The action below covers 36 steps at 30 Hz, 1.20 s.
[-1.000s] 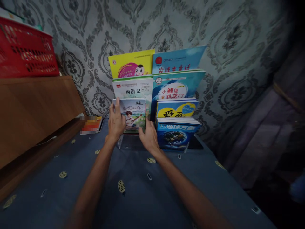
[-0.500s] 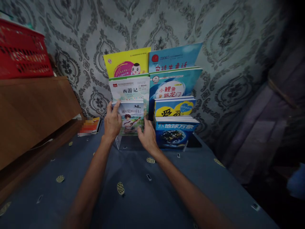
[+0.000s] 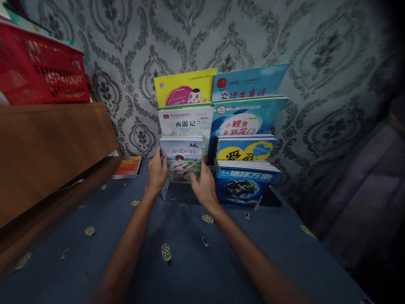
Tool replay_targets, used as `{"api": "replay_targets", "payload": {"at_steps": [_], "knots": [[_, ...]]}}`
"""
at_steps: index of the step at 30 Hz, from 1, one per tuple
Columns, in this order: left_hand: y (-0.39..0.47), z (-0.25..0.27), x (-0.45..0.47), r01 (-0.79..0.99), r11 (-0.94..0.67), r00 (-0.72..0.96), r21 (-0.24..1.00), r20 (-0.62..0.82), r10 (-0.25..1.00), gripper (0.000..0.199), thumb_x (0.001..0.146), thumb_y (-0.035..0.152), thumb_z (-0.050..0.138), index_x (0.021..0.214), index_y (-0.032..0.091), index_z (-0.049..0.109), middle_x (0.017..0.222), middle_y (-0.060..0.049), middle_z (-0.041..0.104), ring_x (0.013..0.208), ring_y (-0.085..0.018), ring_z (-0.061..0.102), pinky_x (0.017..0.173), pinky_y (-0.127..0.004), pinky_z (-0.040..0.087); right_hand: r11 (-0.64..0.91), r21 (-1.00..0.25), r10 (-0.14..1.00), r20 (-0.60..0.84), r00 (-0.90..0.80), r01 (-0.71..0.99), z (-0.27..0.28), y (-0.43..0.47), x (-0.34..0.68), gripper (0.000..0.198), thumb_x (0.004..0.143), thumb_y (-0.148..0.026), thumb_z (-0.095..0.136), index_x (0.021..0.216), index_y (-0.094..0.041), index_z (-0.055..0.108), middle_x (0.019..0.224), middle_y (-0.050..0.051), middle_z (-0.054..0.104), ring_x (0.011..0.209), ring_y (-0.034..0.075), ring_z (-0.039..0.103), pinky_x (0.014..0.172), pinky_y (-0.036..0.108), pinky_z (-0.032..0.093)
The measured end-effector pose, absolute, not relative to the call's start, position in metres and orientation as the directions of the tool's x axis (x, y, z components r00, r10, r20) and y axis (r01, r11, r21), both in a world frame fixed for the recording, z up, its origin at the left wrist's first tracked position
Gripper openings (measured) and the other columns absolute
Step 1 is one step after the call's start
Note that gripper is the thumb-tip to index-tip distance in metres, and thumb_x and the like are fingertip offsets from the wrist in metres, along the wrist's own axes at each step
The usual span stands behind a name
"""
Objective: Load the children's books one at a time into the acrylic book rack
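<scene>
My left hand (image 3: 157,169) lies along the left edge of a small stack of books (image 3: 182,162) whose front cover shows a guitar player. On the opposite edge is my right hand (image 3: 204,185), its thumb over the front cover and its other fingers partly hidden. Both hands grip the stack upright between them, in a clear stand (image 3: 164,192). Behind it rise a white-covered book (image 3: 186,122) and a yellow book (image 3: 183,86). Just right of my right hand stand blue books with a globe on the cover (image 3: 242,185).
More books stand behind the globe ones: a blue-and-yellow one (image 3: 247,147), a teal one (image 3: 249,118) and a tall blue one (image 3: 253,80). A red basket (image 3: 47,67) rests on a wooden cabinet (image 3: 60,139) at left. An orange book (image 3: 126,166) lies on the dark blue cloth (image 3: 133,253).
The view has shifted, so the scene sits further right. My left fingers have come down from the top of the small stack to its side. My right hand stays at the right edge.
</scene>
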<state>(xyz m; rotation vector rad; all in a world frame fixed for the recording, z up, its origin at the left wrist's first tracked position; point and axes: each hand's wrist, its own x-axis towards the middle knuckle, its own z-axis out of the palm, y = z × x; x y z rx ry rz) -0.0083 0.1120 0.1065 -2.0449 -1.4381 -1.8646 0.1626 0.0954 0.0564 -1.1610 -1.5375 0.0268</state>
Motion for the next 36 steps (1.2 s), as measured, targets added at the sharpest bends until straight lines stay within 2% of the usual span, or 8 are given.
{"api": "replay_targets", "payload": {"at_steps": [3,6,12,21,26,30,36], "knots": [[0.114,0.106,-0.010,0.615,-0.577,-0.143,0.537,0.796,0.588,0.046,0.092,0.016,0.050,0.137,0.018,0.055,0.131,-0.014,0.068,0.120,-0.027,0.066,0.104,-0.040,0.050,0.503,-0.575,0.659,0.738,0.144,0.646,0.056,0.096,0.163,0.062,0.087,-0.029,0.051,0.145,-0.008,0.048,0.137,0.024,0.061,0.125,0.037,0.058,0.107,0.056,0.047],[0.114,0.108,-0.010,0.612,-0.577,-0.137,0.542,0.790,0.597,0.047,0.092,0.015,0.049,0.139,0.016,0.054,0.131,-0.015,0.068,0.118,-0.027,0.067,0.100,-0.038,0.051,0.491,-0.564,0.653,0.743,0.147,0.664,0.056,0.097,0.163,0.061,0.086,-0.028,0.051,0.142,-0.005,0.051,0.133,0.027,0.063,0.121,0.038,0.060,0.105,0.057,0.048],[0.110,0.110,-0.010,0.699,-0.472,-0.151,0.537,0.756,0.637,0.047,0.092,0.015,0.049,0.138,0.017,0.055,0.123,-0.013,0.072,0.112,-0.027,0.069,0.096,-0.036,0.052,0.428,-0.554,0.662,0.730,0.170,0.714,0.056,0.095,0.159,0.063,0.086,-0.028,0.051,0.144,-0.004,0.048,0.129,0.024,0.064,0.119,0.035,0.060,0.105,0.053,0.048],[0.110,0.109,-0.010,0.723,-0.483,-0.132,0.494,0.785,0.606,0.044,0.094,0.017,0.046,0.137,0.018,0.055,0.126,-0.012,0.071,0.113,-0.026,0.068,0.095,-0.035,0.052,0.411,-0.569,0.677,0.713,0.179,0.712,0.058,0.091,0.156,0.065,0.085,-0.029,0.050,0.144,-0.002,0.047,0.128,0.024,0.063,0.118,0.035,0.059,0.107,0.051,0.047],[0.111,0.106,-0.012,0.735,-0.477,-0.131,0.483,0.790,0.599,0.043,0.095,0.021,0.046,0.137,0.015,0.055,0.126,-0.016,0.070,0.118,-0.029,0.065,0.103,-0.043,0.049,0.459,-0.598,0.676,0.715,0.179,0.657,0.057,0.092,0.157,0.066,0.085,-0.028,0.050,0.146,-0.005,0.046,0.128,0.023,0.062,0.122,0.036,0.057,0.109,0.054,0.045],[0.115,0.104,-0.017,0.687,-0.534,-0.116,0.493,0.799,0.589,0.049,0.095,0.018,0.046,0.143,0.017,0.050,0.141,-0.016,0.061,0.129,-0.027,0.060,0.112,-0.044,0.044,0.496,-0.638,0.692,0.700,0.175,0.589,0.057,0.096,0.161,0.065,0.084,-0.028,0.050,0.146,-0.008,0.046,0.136,0.022,0.060,0.128,0.034,0.055,0.111,0.052,0.044],[0.119,0.105,-0.021,0.658,-0.549,-0.082,0.516,0.773,0.629,0.051,0.092,0.015,0.047,0.142,0.017,0.054,0.139,-0.013,0.064,0.128,-0.027,0.061,0.111,-0.043,0.046,0.499,-0.635,0.689,0.704,0.174,0.590,0.059,0.099,0.164,0.068,0.082,-0.028,0.051,0.146,-0.007,0.046,0.136,0.022,0.060,0.127,0.034,0.056,0.111,0.053,0.044]]}}
